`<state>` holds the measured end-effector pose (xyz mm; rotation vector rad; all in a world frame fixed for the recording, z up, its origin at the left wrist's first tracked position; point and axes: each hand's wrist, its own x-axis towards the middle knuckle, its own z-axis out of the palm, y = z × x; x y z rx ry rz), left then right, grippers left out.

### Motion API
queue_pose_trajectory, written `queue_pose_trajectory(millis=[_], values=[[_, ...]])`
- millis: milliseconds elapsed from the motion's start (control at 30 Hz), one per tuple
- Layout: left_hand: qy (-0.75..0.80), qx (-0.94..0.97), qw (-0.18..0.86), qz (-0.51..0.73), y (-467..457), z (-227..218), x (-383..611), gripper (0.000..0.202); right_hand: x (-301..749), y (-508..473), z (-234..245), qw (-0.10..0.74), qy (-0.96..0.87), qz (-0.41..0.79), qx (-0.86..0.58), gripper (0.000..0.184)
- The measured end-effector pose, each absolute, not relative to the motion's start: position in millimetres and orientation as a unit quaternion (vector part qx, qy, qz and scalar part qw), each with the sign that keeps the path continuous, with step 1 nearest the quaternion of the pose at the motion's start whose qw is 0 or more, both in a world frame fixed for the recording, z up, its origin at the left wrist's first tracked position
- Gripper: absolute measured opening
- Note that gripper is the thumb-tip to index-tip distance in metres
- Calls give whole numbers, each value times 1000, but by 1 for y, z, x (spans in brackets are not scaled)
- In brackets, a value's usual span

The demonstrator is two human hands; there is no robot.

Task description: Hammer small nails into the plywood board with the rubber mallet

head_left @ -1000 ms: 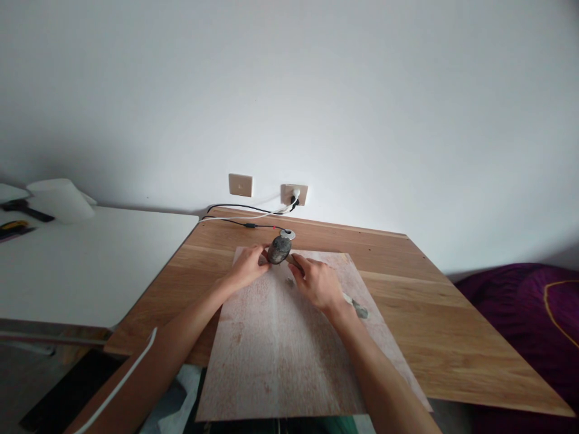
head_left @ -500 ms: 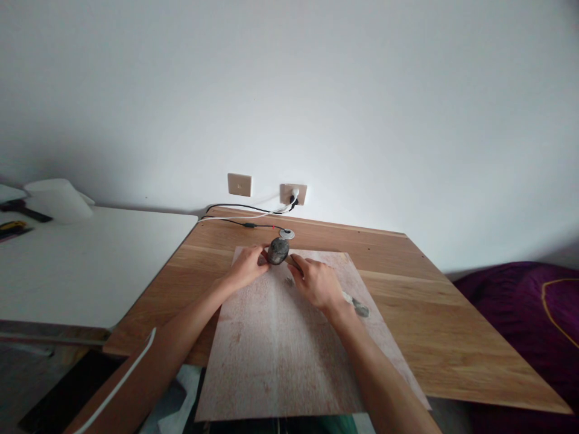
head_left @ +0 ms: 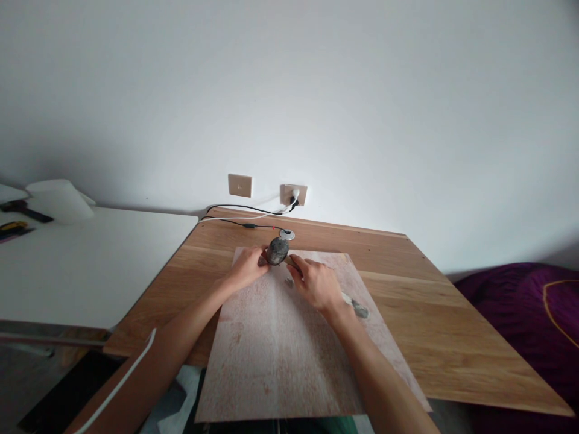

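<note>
A dark grey rounded lump (head_left: 277,251), like clay or stone, is raised over the far part of a thin wooden board (head_left: 275,355). My left hand (head_left: 248,266) is closed on the lump's left side, its fingertips partly behind it. In my right hand (head_left: 316,282) is a slim wooden-looking tool (head_left: 291,261), its tip at the lump's lower right; the fingers cover most of it. A small grey crumb (head_left: 289,282) lies on the board below the lump. Beside my right wrist rests a grey piece (head_left: 360,310) with a whitish end, partly covered by the wrist.
Under the board is a wooden table (head_left: 429,319). Cables (head_left: 248,225) run along its back to a wall socket (head_left: 294,194). On the left, a white table (head_left: 99,265) bears a white roll (head_left: 61,201), a dark-handled tool (head_left: 29,210) and a yellow-black tool (head_left: 13,229). Purple fabric (head_left: 506,313) lies at right.
Almost nothing differs. The lump has shifted or turned very slightly between my hands, and both hands keep their hold.
</note>
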<state>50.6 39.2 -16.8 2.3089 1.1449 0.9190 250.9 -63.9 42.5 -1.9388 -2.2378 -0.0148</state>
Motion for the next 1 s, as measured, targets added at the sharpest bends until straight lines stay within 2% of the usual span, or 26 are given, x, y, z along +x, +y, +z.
queue_pose_trajectory(millis=[400,567,1000], values=[[410,824,202,334,39,-19,50,36,251,-64,41,88,-748,1,-658,32],[410,825,203,332,40,-18,51,25,251,-63,41,101,-746,-1,-658,32],[409,824,206,335,37,-15,51,27,253,-63,38,101,-750,2,-653,31]])
